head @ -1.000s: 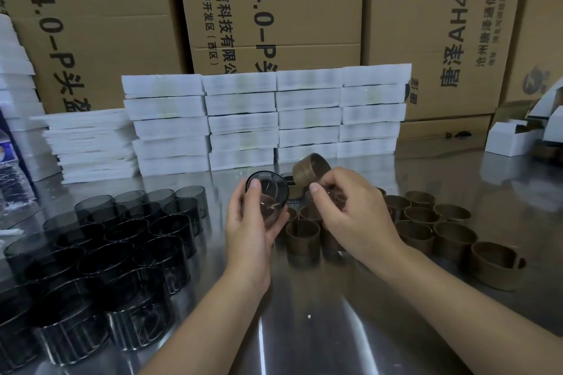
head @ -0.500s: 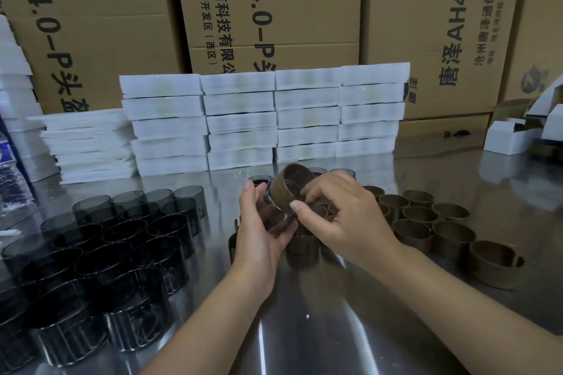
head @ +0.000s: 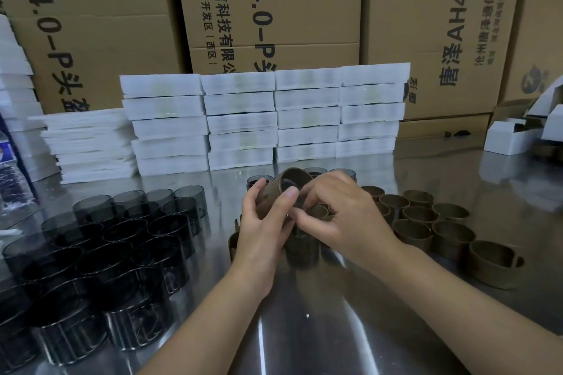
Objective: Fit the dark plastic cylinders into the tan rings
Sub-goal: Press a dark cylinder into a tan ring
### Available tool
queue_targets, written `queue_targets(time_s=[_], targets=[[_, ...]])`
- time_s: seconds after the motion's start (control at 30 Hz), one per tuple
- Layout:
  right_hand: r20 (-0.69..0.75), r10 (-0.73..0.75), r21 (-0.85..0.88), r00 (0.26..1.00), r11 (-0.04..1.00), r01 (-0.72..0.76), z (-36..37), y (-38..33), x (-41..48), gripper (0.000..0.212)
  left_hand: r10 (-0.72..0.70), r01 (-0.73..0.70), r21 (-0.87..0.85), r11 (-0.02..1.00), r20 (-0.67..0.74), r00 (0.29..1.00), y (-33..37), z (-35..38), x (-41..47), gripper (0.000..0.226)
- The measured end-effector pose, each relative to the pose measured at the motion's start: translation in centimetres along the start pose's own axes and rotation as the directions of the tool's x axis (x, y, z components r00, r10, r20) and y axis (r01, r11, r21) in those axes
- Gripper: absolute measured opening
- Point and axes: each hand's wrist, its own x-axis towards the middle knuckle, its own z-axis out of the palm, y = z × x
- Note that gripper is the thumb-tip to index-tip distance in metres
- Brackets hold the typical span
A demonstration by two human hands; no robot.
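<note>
Steel table (head: 304, 344), dark cylinders (head: 122, 234), tan rings (head: 426, 222)

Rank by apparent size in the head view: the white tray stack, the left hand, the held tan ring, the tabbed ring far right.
1. white tray stack
2. left hand
3. held tan ring and tabbed ring: they look about alike, so these two are not ranked.

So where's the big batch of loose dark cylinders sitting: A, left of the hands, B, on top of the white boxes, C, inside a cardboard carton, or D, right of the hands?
A: the dark cylinders crowd the steel table left of the left hand; the tan rings lie right of the right hand.
</note>
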Motion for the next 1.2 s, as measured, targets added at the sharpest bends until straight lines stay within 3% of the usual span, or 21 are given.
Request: queue_targets(time_s=[0.23,0.4,0.47,0.57,0.67,0.87,1.2], targets=[[0.03,-0.005,-0.032,1.0,0.999,0.006,-0.2,-0.3,-0.1,0.014,-0.045,0.044,-0.045,0.998,-0.032,0.998,-0.2,0.0,0.1,0.077],[0.056,0.183,0.193,0.981,0.962,-0.191,-0.4,-1.0,0.0,0.034,-0.066,0.059,-0.098,0.993,-0.063,0.996,0.0,-0.1,0.3,0.083],[0.084,0.312,0.301,0.946,0.897,-0.323,-0.2,-1.1,0.1,0.033,-0.061,0.055,-0.091,0.994,-0.059,0.996,0.0,-0.1,0.3,0.08],[0.242,0.52,0.444,0.819,0.692,-0.57,0.2,-0.9,0.3,0.031,-0.053,0.047,-0.081,0.996,-0.076,0.996,-0.1,0.0,0.3,0.085],[0.361,0.577,0.436,0.732,0.59,-0.68,0.4,-0.5,0.4,0.022,-0.044,0.038,-0.064,0.997,-0.097,0.994,-0.3,-0.1,0.3,0.07],[0.411,0.597,0.547,0.689,0.442,-0.71,0.1,-0.7,0.9,0.028,0.019,-0.019,-0.001,1.0,-0.136,0.99,-0.2,0.0,0.2,0.062],[0.402,0.606,0.616,0.686,0.375,-0.693,-0.6,-0.9,1.3,0.022,0.088,-0.086,0.021,0.996,-0.115,0.989,0.3,0.1,0.0,0.057]])
